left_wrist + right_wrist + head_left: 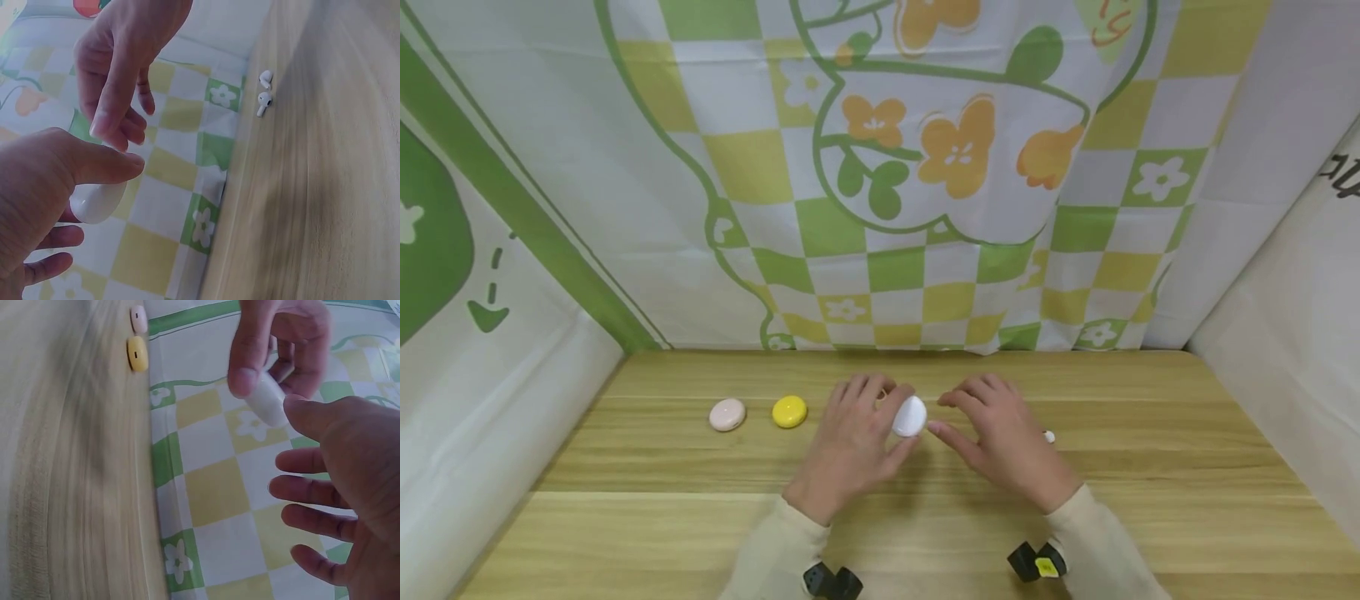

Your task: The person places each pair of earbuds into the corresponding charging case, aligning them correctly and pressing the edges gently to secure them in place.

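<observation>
My left hand (857,437) pinches a rounded white earbud case (910,417) between thumb and fingers, raised above the table. In the right wrist view the case (267,403) looks smooth, with its lid apparently closed. Just to the right, my right hand (1003,433) has its fingers spread and holds nothing. Its thumb tip is very near the case; whether they touch I cannot tell. Two white earbuds lie on the table, and in the left wrist view one earbud (265,101) shows its stem beside the other earbud (266,78). In the head view my right hand mostly hides them.
On the wooden table (647,517) to the left sit a pale pink round case (727,414) and a yellow round case (789,412). A checked, flowered cloth (895,283) hangs along the back edge. White cloth sides (1292,333) flank the table.
</observation>
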A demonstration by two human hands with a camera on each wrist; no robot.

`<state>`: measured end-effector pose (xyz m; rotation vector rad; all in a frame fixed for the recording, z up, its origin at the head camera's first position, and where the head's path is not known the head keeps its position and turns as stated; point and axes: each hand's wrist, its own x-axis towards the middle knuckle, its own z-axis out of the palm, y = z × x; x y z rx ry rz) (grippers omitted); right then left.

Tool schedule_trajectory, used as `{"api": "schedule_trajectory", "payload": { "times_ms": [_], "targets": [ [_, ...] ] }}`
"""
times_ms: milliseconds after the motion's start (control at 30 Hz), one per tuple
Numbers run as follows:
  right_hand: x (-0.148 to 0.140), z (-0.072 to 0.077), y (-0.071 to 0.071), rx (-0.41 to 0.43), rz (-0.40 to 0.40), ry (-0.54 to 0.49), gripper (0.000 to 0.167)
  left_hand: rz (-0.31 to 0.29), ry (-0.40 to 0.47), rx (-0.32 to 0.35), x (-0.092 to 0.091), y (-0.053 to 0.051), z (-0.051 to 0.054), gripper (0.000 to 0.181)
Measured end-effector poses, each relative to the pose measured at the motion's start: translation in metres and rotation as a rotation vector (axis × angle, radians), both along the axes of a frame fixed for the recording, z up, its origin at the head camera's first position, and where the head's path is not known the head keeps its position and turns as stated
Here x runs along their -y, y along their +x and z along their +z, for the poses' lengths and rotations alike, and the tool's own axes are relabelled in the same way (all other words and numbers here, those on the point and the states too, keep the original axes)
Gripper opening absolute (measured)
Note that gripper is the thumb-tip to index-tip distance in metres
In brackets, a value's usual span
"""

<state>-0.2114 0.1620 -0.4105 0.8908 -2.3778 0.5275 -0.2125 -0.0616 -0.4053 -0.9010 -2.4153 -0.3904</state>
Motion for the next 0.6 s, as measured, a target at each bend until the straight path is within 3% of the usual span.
{"api": "schedule_trajectory", "payload": {
  "times_ms": [267,600],
  "targets": [
    [0.0013,-0.0025,0.001,-0.027,-0.013,0.022,0.037,-0.019,-0.008,-0.025,-0.0031,0.0014,0.0,0.045],
    [0.0048,-0.0015,0.0023,0.113,0.065,-0.082,0.02,-0.052,0.035,-0.069,-0.0065,0.0021,0.0005,0.044]
  ]
}}
